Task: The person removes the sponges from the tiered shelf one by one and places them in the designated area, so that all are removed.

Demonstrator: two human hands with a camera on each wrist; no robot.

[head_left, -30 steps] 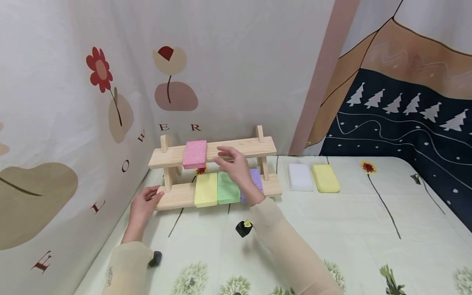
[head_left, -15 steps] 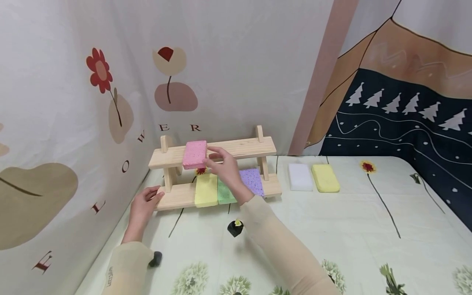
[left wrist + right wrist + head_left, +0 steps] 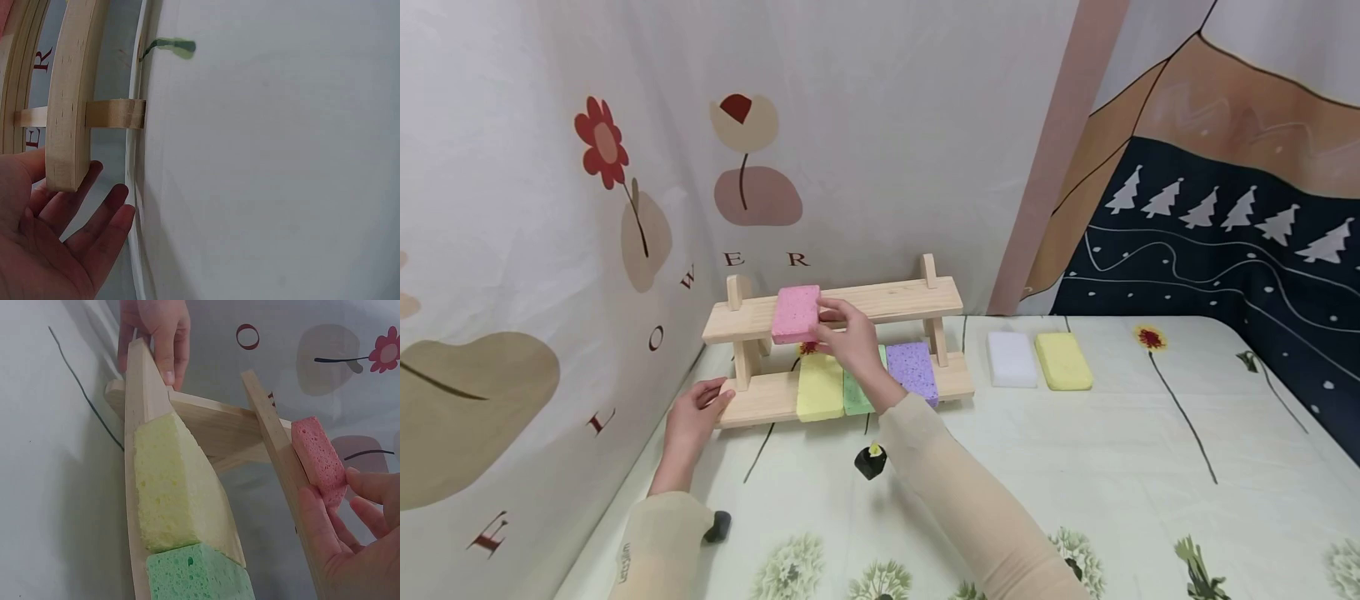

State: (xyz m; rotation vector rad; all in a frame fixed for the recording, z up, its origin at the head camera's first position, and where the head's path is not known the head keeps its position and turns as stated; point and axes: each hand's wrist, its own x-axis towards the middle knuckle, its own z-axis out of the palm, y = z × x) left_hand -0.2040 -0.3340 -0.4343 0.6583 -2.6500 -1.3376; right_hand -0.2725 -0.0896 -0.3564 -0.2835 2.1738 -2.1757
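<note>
A two-tier wooden shelf (image 3: pixel 891 300) stands on the cloth. My left hand (image 3: pixel 691 423) grips the left end of its lower plank, thumb on top; the left wrist view shows the other fingers (image 3: pixel 94 219) around and below the plank end. A pink sponge (image 3: pixel 796 315) lies on the upper plank, left of its middle. My right hand (image 3: pixel 852 343) pinches its right edge with thumb and fingertips (image 3: pixel 356 478). On the lower plank a yellow sponge (image 3: pixel 820 390), a green sponge (image 3: pixel 194 575) and a purple sponge (image 3: pixel 913 371) lie side by side; my right hand partly hides the green one.
On the cloth right of the shelf lie a white sponge (image 3: pixel 1011 360) and another yellow sponge (image 3: pixel 1063 362). A printed curtain (image 3: pixel 880 167) hangs close behind the shelf, and its fold runs along the left side.
My right hand has moved left from over the upper plank to the pink sponge's right edge and taken hold there. The left hand stays on the lower plank.
</note>
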